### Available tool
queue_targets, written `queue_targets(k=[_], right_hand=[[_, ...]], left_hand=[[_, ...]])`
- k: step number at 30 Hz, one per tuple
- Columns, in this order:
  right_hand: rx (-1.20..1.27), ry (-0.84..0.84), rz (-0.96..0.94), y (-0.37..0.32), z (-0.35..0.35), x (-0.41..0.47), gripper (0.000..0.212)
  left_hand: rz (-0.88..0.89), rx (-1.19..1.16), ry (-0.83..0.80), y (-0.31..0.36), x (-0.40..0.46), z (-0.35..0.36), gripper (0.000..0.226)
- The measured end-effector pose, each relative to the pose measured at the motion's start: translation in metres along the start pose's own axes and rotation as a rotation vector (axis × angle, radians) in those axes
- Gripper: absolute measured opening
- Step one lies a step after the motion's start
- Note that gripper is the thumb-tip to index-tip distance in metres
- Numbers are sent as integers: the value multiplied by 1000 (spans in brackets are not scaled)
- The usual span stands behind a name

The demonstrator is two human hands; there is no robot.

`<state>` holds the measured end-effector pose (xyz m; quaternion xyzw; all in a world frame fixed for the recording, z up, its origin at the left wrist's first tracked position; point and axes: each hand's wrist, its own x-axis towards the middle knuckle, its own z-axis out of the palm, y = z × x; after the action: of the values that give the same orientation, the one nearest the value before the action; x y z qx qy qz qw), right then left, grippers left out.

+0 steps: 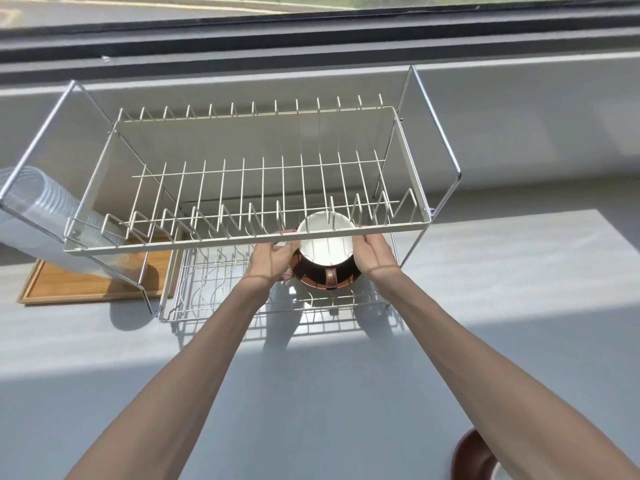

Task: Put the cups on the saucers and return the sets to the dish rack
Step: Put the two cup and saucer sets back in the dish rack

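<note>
Two hands, left hand (272, 259) and right hand (374, 256), are gripping the saucer (311, 284) edges under the cup (325, 242), inside the dish rack (242, 244); probably ceramic, breakable, liable to slide.

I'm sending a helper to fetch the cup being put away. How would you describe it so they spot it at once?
Find the two-tier wire dish rack by the window. Under its upper shelf, over the lower basket, the left hand and right hand hold a brown saucer. The cup sits on it: white inside, brown outside, handle toward the person, the only crockery in the rack.
</note>
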<state>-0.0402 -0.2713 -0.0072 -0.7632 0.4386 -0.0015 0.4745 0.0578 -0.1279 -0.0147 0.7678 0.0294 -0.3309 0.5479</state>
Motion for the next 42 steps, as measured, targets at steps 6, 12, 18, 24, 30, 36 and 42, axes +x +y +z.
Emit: queue_targets(k=[6,12,18,24,30,36,42], right_hand=[[-30,-53,-55,-2,-6,-17,42],[-84,-147,-114,12,-15,-46,52],[-478,-190,-276,27,-36,-90,45],[-818,70,-447,67,-53,-145,48],[-798,181,-427,119,-73,-183,55],[-686,299,-274,178,-95,-222,58],[-497,363,-30,228,-110,-258,59]], left_hand=[[45,169,-29,-3,-15,-3,47],[109,437,-134,-11,-49,-8,42],[254,828,-288,-13,-93,-10,44],[563,1405,-180,-31,-138,6,48],[886,1354,-34,-70,-174,42,59],[917,1209,-108,-110,-211,87,59],[841,1046,-255,-140,-243,129,57]])
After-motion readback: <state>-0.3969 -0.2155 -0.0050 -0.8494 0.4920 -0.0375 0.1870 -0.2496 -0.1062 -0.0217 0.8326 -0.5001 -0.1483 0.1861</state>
